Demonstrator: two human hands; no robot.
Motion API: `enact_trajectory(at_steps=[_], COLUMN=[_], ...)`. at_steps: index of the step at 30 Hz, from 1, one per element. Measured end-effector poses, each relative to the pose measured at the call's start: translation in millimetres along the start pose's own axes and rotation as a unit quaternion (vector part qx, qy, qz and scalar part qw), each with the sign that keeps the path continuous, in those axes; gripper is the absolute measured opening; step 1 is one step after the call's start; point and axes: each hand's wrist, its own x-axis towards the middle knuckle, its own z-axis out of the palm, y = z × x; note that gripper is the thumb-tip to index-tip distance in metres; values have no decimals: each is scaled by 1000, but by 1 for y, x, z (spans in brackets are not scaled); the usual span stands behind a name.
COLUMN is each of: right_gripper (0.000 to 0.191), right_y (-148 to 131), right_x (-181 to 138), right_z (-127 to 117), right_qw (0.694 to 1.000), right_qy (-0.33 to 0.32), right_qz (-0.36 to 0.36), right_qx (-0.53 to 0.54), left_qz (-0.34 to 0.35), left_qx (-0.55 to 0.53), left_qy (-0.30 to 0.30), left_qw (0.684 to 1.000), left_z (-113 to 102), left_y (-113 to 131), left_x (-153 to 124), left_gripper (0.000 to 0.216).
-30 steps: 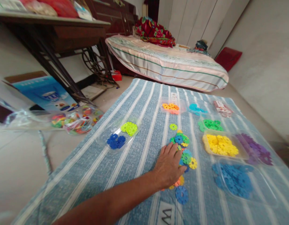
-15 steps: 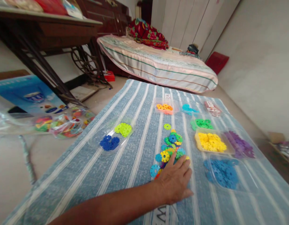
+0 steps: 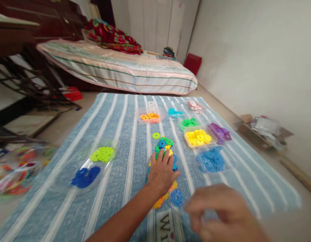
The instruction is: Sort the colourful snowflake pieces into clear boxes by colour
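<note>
My left hand (image 3: 162, 171) lies palm down over a mixed pile of notched plastic discs (image 3: 163, 144), its fingers stretched out and somewhat spread. Yellow, green and blue discs show around the fingers; those under the palm are hidden. Close to its wrist, a blue disc (image 3: 176, 197) and several orange-yellow discs (image 3: 158, 202) rest on the striped cloth. At the lower right, my right hand (image 3: 221, 211) is raised near the camera with curled fingers. Motion smears it, so whether it holds anything is unclear.
To the right stand containers of yellow discs (image 3: 198, 137), blue discs (image 3: 212, 160), green discs (image 3: 188, 123) and purple discs (image 3: 219, 132). Orange discs (image 3: 149, 117) and light-blue discs (image 3: 174, 112) are farther back. A clear tray at left holds lime discs (image 3: 103, 154) and dark-blue discs (image 3: 85, 177).
The view has swung to the right. My right hand has come into view at the lower right. My left hand remains on the pile, now covering a different part of it.
</note>
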Motion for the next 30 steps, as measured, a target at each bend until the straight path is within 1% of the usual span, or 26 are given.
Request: enact_trajectory(at_steps=[1, 2, 3, 4, 5, 7, 10, 13, 16, 18, 21, 24, 30], right_gripper=[18, 17, 16, 14, 13, 21, 30, 25, 18, 17, 22, 26, 23], right_y=[-7, -11, -13, -12, -9, -2, 4, 5, 6, 7, 8, 10, 16], right_x=[19, 35, 47, 56, 61, 63, 58, 57, 59, 59, 59, 58, 57], right_z=[0, 2, 6, 11, 16, 29, 44, 52, 55, 56, 56, 58, 63], right_qw=[999, 994, 987, 977, 967, 951, 942, 938, 936, 935, 934, 930, 929], right_qy=[21, 35, 44, 59, 57, 48, 46, 59, 72, 76, 81, 102, 121], right_qz=[40, 104, 148, 181, 205, 228, 232, 227, 225, 225, 229, 230, 221], right_qx=[-11, -24, -50, -100, -141, -203, -237, -255, -261, -264, -263, -267, -272], left_qz=[-2, 0, 0, -2, -3, -4, -2, -4, -3, 0, 6, 11, 6], left_qx=[11, 21, 31, 41, 51, 66, 79, 76, 69, 64, 52, 43, 16], left_qy=[4, 10, 13, 14, 13, 13, 12, 12, 18, 25, 41, 52, 63], left_qw=[1000, 1000, 999, 999, 999, 998, 997, 997, 997, 998, 998, 998, 998], left_z=[-1, -2, -2, -2, -2, -1, 0, 1, 1, 1, 1, 2, 6], left_y=[-3, -6, -9, -13, -16, -21, -26, -28, -31, -33, -37, -40, -42], left_x=[1, 2, 3, 5, 7, 11, 14, 13, 12, 11, 11, 11, 12], left_gripper=[52, 53, 54, 53, 52, 52, 52, 53, 52, 51, 49, 46, 38])
